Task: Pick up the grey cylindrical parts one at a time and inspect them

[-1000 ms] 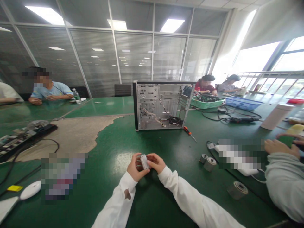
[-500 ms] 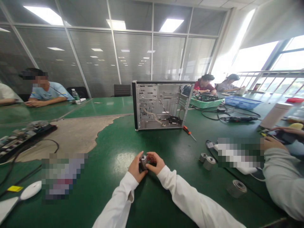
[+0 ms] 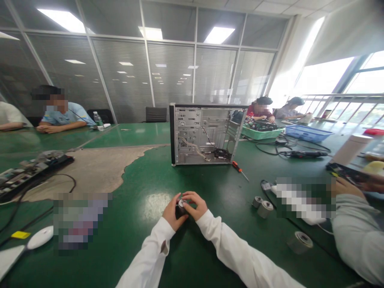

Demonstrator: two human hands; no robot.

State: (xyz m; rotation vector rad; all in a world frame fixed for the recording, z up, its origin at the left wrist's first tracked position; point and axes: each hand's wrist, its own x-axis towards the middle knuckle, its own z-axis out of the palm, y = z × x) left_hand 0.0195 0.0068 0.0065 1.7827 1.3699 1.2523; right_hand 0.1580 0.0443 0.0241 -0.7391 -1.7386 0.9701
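A small metal cylinder (image 3: 181, 205) stands upright on the green table (image 3: 144, 248) between my two hands. My left hand (image 3: 173, 213) is wrapped round its left side, thumb in front. From the right, my right hand (image 3: 194, 205) has its fingertips on the cylinder's top and upper edge. Beyond the hands is an open computer case (image 3: 204, 136) on its edge, with cables and a black fan inside. An orange and black screwdriver (image 3: 239, 169) lies by its lower right corner.
Three metal cylinders (image 3: 265, 209) stand at the right, near a white power strip (image 3: 303, 204) and another person's sleeve (image 3: 357, 232). A green basket (image 3: 264, 134) and blue basket (image 3: 309, 133) are farther back. A circuit board (image 3: 36, 174) lies at the left.
My right hand's fingers have moved from the cylinder's right side up onto its top. My left hand stays round it. The view has shifted slightly.
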